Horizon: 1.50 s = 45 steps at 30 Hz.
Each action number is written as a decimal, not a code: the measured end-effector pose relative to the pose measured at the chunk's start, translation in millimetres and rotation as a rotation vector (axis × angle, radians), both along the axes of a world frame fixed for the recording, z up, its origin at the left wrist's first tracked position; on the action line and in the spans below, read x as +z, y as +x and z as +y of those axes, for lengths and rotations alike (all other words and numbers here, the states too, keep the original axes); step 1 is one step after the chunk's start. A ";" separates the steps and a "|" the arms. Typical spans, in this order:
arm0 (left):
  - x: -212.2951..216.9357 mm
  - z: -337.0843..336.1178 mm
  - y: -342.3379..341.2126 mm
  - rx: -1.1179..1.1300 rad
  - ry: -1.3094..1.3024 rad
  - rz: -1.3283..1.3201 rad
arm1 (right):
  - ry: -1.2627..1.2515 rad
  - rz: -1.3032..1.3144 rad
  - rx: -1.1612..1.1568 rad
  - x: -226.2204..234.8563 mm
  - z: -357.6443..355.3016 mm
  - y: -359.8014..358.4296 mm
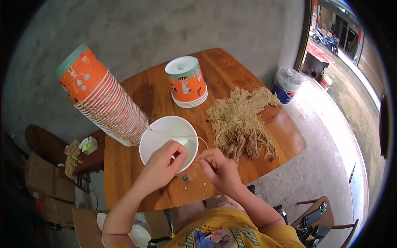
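My left hand grips the near rim of a white paper bowl that lies on the wooden table. My right hand pinches a thin tan string that runs across the bowl's mouth to its far left rim. A loose heap of tan strings lies just right of the bowl. A tall leaning stack of orange paper bowls stands to the left. A short upside-down stack of the same bowls stands behind the white bowl.
A small dark bit lies on the table near my hands. A low side table with a small carton stands at the left. A lined bin stands by the doorway at the right. A chair with dark things is at the lower right.
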<state>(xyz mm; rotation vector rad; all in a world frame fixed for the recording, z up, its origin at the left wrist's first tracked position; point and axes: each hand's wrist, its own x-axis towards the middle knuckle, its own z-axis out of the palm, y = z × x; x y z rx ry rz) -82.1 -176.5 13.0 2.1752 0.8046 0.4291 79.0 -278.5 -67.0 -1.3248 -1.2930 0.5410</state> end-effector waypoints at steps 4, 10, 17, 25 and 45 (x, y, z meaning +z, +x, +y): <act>-6.9 4.2 5.8 0.027 -0.374 -0.169 | 0.018 0.162 0.119 9.5 7.6 6.0; -13.9 15.8 13.5 0.004 -0.685 -0.247 | -0.041 0.238 0.231 14.5 16.2 7.0; -5.7 13.4 16.7 0.001 -0.707 -0.261 | -0.098 0.198 0.163 18.7 20.0 8.8; -17.0 26.0 11.5 -0.065 -0.767 -0.144 | -0.177 0.393 0.400 47.6 18.7 30.4; -16.4 34.9 30.6 -0.064 -0.750 -0.126 | 0.132 -0.315 0.219 57.5 66.8 59.9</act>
